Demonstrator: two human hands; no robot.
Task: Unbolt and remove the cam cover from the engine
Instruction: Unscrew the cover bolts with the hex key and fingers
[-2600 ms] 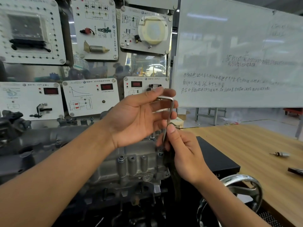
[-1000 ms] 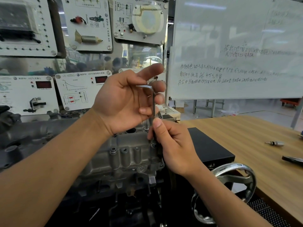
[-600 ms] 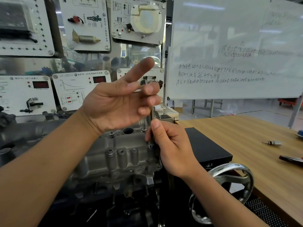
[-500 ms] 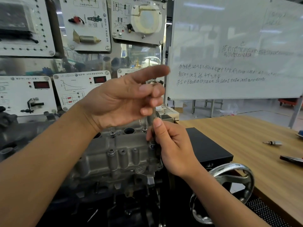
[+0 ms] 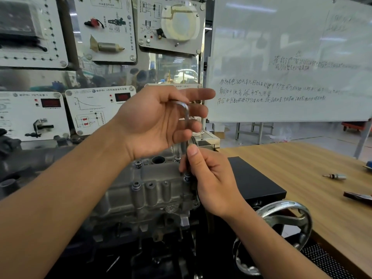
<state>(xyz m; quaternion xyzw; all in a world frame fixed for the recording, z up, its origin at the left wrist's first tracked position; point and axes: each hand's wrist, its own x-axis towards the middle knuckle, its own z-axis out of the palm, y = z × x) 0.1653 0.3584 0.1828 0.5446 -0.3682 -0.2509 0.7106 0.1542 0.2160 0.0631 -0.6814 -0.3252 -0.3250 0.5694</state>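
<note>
The grey cast cam cover [image 5: 153, 190] sits on top of the engine, with bolts at its corners. An L-shaped hex key [image 5: 186, 115] stands upright in the bolt [image 5: 187, 175] at the cover's right edge. My left hand [image 5: 159, 121] holds the key's bent top, its short arm lying under my curled fingers while the index finger points right. My right hand [image 5: 209, 178] pinches the lower shaft just above the bolt, thumb up along it.
A chrome handwheel [image 5: 281, 224] sits at the lower right of the engine stand. A black box [image 5: 255, 184] lies behind my right hand on the wooden table [image 5: 302, 178], where a small plug [image 5: 335, 176] and a dark tool [image 5: 358, 196] lie. Training panels and a whiteboard stand behind.
My left hand has turned the key's short arm round, so it now points left into my palm. My right hand has kept its pinch on the shaft.
</note>
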